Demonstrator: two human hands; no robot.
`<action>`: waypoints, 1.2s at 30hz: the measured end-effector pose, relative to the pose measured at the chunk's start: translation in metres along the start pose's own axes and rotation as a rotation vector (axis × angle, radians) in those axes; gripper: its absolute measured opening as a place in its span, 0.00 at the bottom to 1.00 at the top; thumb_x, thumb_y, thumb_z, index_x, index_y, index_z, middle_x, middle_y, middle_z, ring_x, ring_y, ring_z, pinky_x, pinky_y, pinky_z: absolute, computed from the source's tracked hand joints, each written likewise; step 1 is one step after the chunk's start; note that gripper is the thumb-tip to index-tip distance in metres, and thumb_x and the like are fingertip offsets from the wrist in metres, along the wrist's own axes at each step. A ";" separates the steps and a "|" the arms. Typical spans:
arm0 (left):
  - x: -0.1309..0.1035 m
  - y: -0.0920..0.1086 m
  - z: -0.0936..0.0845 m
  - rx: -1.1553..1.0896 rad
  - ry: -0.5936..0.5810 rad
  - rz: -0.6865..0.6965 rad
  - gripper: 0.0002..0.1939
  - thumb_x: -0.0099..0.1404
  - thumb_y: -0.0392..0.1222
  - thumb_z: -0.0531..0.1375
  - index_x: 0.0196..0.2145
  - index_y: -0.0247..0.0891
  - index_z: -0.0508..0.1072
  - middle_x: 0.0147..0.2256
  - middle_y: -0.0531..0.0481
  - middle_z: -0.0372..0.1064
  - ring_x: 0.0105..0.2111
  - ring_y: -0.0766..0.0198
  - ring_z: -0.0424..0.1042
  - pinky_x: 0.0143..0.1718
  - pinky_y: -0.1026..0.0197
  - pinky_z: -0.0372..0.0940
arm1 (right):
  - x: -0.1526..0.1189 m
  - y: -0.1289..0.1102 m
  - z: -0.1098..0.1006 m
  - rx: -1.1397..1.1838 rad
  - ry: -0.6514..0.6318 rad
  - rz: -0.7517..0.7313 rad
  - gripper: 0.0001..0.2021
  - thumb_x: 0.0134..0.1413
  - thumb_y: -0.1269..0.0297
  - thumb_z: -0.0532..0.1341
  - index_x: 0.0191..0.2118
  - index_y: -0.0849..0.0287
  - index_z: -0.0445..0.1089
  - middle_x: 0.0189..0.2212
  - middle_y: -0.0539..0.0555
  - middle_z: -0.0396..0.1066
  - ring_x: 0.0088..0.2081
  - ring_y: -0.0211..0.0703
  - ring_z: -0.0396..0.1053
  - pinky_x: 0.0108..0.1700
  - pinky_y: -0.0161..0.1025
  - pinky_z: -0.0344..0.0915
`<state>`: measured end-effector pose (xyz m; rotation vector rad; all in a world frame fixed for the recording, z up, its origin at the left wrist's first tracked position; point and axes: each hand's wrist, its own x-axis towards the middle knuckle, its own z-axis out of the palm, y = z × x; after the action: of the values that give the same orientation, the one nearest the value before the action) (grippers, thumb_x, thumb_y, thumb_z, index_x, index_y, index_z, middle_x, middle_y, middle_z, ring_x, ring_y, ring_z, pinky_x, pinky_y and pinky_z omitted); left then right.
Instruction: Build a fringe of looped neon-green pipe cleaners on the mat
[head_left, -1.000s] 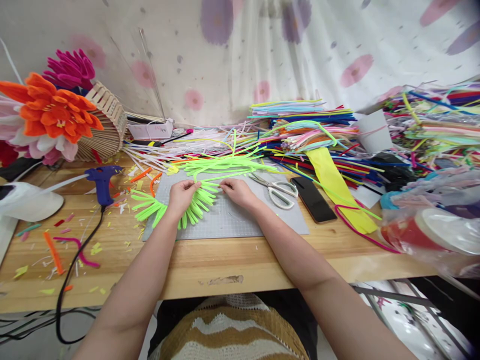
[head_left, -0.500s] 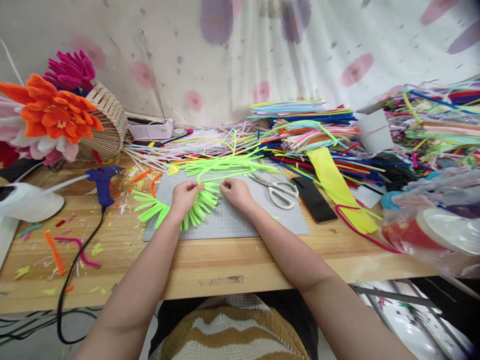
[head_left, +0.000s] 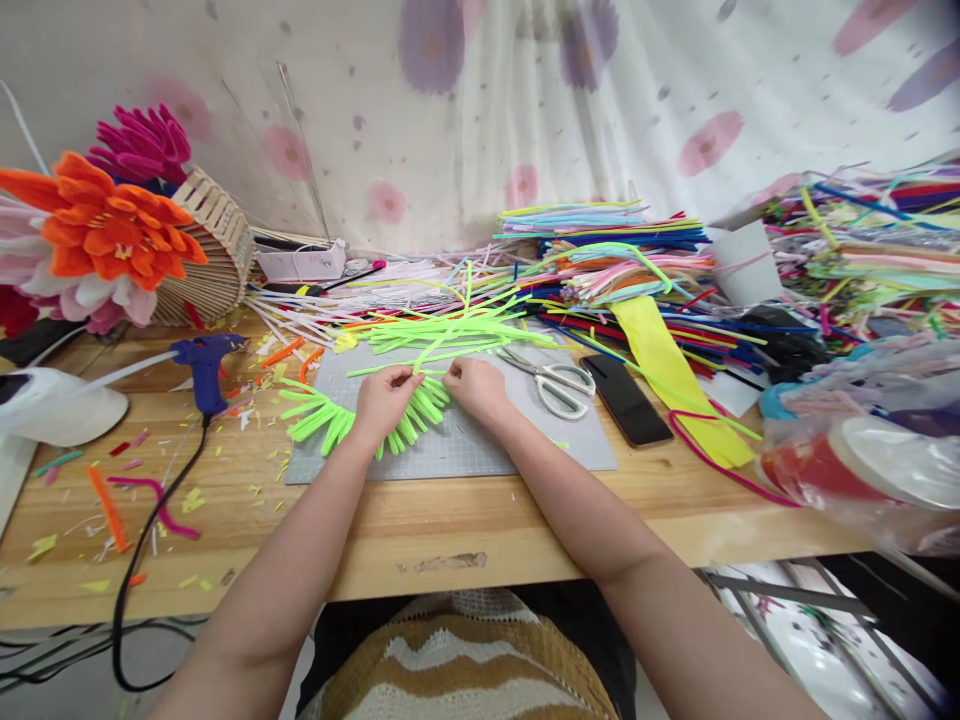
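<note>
My left hand (head_left: 384,402) is closed in a pinch on a fringe of bright green pipe cleaners (head_left: 315,412), whose folded loops fan out on both sides of the hand. A single green strand rises from the pinch toward the loose green pipe cleaners (head_left: 457,330) behind. My right hand (head_left: 480,388) is closed, its fingertips pinched at the right end of the fringe; the exact bit between them is mostly hidden. Both hands are just over a grey cutting mat (head_left: 480,455). White-handled scissors (head_left: 562,390) lie on the mat, right of my right hand.
A blue glue gun (head_left: 206,370) stands at left among scraps, its black cord (head_left: 161,505) hanging over the table edge. A phone (head_left: 626,400) and yellow strip (head_left: 667,370) lie at right. Pipe cleaner bundles (head_left: 622,255) are heaped behind; flowers (head_left: 124,235) stand back left.
My left hand has shifted slightly right, closer to my right hand, and the fringe has moved right with it. The green strand at the pinch now slants up to the right.
</note>
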<state>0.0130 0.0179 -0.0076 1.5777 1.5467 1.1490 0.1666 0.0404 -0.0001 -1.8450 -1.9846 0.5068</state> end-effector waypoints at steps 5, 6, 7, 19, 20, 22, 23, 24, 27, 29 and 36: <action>0.008 -0.008 -0.013 -0.280 0.067 -0.211 0.19 0.45 0.49 0.62 0.34 0.34 0.74 0.31 0.48 0.73 0.30 0.65 0.68 0.32 0.64 0.61 | 0.005 0.016 -0.029 0.459 -0.472 -0.094 0.15 0.50 0.54 0.55 0.34 0.61 0.71 0.29 0.55 0.73 0.27 0.35 0.67 0.28 0.32 0.61; 0.009 -0.009 -0.016 -0.339 0.065 -0.258 0.21 0.43 0.49 0.63 0.35 0.34 0.74 0.31 0.49 0.73 0.29 0.65 0.68 0.30 0.65 0.61 | 0.006 0.022 -0.036 0.580 -0.541 -0.100 0.16 0.50 0.55 0.55 0.39 0.60 0.70 0.31 0.54 0.73 0.28 0.35 0.68 0.29 0.31 0.62; 0.010 -0.009 -0.019 -0.390 0.058 -0.300 0.23 0.42 0.50 0.64 0.35 0.34 0.74 0.29 0.49 0.72 0.28 0.66 0.68 0.29 0.65 0.61 | 0.007 0.029 -0.043 0.678 -0.597 -0.098 0.17 0.50 0.56 0.56 0.43 0.59 0.69 0.34 0.54 0.73 0.30 0.35 0.69 0.30 0.31 0.64; 0.008 -0.002 -0.026 -0.629 -0.124 -0.463 0.19 0.41 0.42 0.66 0.33 0.33 0.73 0.24 0.51 0.70 0.21 0.69 0.67 0.23 0.67 0.62 | 0.008 0.041 -0.021 0.997 -0.454 -0.246 0.16 0.41 0.64 0.62 0.40 0.58 0.66 0.35 0.51 0.69 0.30 0.31 0.65 0.34 0.32 0.63; 0.008 -0.001 -0.026 -0.633 -0.139 -0.465 0.19 0.41 0.42 0.66 0.33 0.33 0.73 0.24 0.51 0.70 0.21 0.69 0.67 0.22 0.67 0.62 | 0.007 0.033 -0.015 0.960 -0.428 -0.291 0.15 0.40 0.64 0.62 0.38 0.59 0.66 0.33 0.50 0.69 0.30 0.31 0.64 0.34 0.32 0.63; 0.006 0.001 -0.026 -0.637 -0.152 -0.474 0.19 0.41 0.42 0.66 0.34 0.34 0.73 0.24 0.51 0.70 0.21 0.69 0.67 0.22 0.66 0.63 | 0.004 0.020 -0.006 0.943 -0.378 -0.333 0.12 0.40 0.64 0.62 0.35 0.60 0.66 0.29 0.48 0.67 0.29 0.31 0.63 0.34 0.31 0.61; 0.006 0.002 -0.026 -0.638 -0.150 -0.482 0.19 0.41 0.42 0.66 0.33 0.34 0.73 0.23 0.51 0.70 0.20 0.69 0.67 0.22 0.66 0.62 | 0.003 0.016 -0.002 0.950 -0.364 -0.334 0.11 0.40 0.63 0.62 0.34 0.60 0.66 0.27 0.47 0.66 0.28 0.31 0.62 0.33 0.31 0.61; 0.005 0.003 -0.026 -0.633 -0.148 -0.486 0.19 0.41 0.42 0.66 0.33 0.34 0.73 0.23 0.52 0.70 0.20 0.69 0.67 0.21 0.66 0.62 | 0.001 0.014 0.000 0.961 -0.358 -0.327 0.11 0.41 0.63 0.62 0.33 0.61 0.66 0.26 0.47 0.65 0.27 0.31 0.61 0.31 0.31 0.60; 0.005 0.004 -0.025 -0.582 -0.181 -0.472 0.18 0.40 0.44 0.67 0.30 0.33 0.73 0.19 0.53 0.67 0.16 0.70 0.64 0.18 0.67 0.59 | -0.001 0.013 0.001 1.003 -0.365 -0.289 0.11 0.40 0.61 0.62 0.30 0.60 0.64 0.23 0.46 0.65 0.24 0.30 0.60 0.29 0.31 0.60; 0.004 0.003 -0.025 -0.542 -0.228 -0.453 0.19 0.40 0.46 0.67 0.30 0.32 0.73 0.19 0.53 0.67 0.16 0.70 0.63 0.18 0.66 0.58 | -0.001 0.015 -0.001 1.038 -0.378 -0.263 0.11 0.40 0.59 0.62 0.29 0.60 0.63 0.23 0.46 0.66 0.23 0.30 0.61 0.30 0.32 0.60; 0.004 -0.002 -0.020 -0.450 -0.227 -0.346 0.25 0.39 0.50 0.67 0.34 0.33 0.74 0.26 0.50 0.71 0.23 0.67 0.67 0.25 0.64 0.62 | 0.000 0.021 -0.003 1.126 -0.408 -0.213 0.14 0.37 0.57 0.64 0.25 0.59 0.60 0.21 0.46 0.66 0.22 0.30 0.61 0.26 0.32 0.60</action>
<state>-0.0059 0.0194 -0.0004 1.0527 1.2416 0.9963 0.1858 0.0421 -0.0080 -0.8470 -1.4930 1.6002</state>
